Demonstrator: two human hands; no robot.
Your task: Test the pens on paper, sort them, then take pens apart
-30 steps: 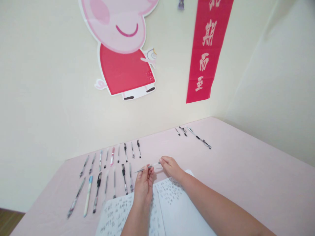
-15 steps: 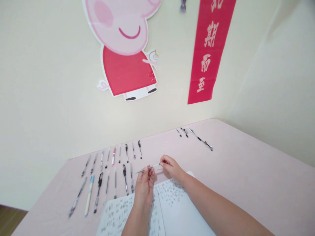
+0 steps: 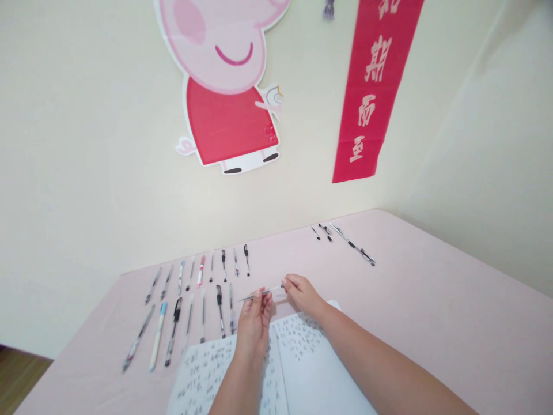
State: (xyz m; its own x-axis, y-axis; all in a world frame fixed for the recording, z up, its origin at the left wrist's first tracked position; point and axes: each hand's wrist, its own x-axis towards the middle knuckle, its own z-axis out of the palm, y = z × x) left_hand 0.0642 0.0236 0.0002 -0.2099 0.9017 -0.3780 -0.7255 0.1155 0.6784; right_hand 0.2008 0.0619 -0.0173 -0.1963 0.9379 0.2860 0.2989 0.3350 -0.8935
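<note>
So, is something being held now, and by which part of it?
Yes, a slim pen-like piece: the left hand holds it around the middle, the right hand pinches its dark end.

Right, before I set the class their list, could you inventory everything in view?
Cream painted wall: behind the table; a second at right
Pink cartoon pig cutout in red dress: one, wall
Long red banner with pale characters: one, wall
Small purplish object: one, wall, top edge
Brown floor: lower left
Pink-covered table: one
Slim pens: about sixteen, mostly clear, grey or black, two rows, table's left
Thin pen parts: count unclear, black and silvery, table's far right
Open paper notebook: one, white with dark writing, under forearms
Slim clear-and-grey pen: one, between hands
Left hand, right hand: one each, bare
</note>
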